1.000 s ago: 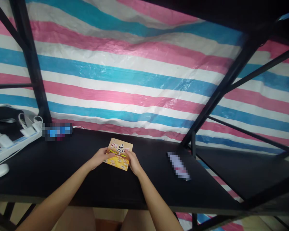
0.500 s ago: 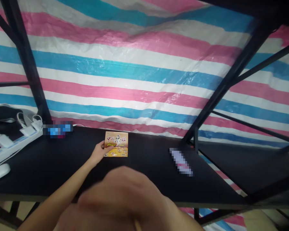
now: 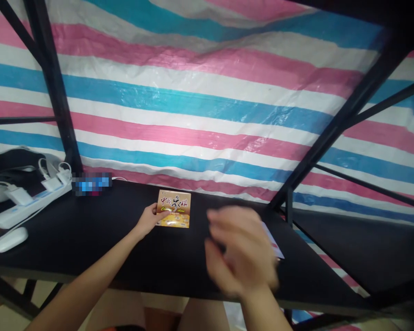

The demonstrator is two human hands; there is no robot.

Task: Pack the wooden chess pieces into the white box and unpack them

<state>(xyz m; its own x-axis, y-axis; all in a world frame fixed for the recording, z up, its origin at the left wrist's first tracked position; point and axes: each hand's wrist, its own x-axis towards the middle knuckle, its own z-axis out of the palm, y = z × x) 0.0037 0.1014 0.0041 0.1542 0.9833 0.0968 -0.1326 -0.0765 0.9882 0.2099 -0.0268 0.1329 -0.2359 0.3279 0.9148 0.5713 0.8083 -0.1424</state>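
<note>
Your box [image 3: 179,221] is brown and yellow with yellow, black and red writing [image 3: 175,202]. Your table [image 3: 179,262] is black. The sheet [image 3: 200,105] you face has pink, white and blue stripes.

A person's left hand [image 3: 149,220] grips the left edge of a square "chess" box [image 3: 176,202] at a black counter [image 3: 131,264], thumb across its printed front. The right hand [image 3: 241,250], blurred, hangs raised over the counter, fingers curled and apart from the thumb, partly hiding a pale flat item [image 3: 274,243]. At left, a white power strip [image 3: 32,206] bears plugged-in adapters [image 3: 18,195]; behind hangs a striped sheet [image 3: 193,105].
</note>
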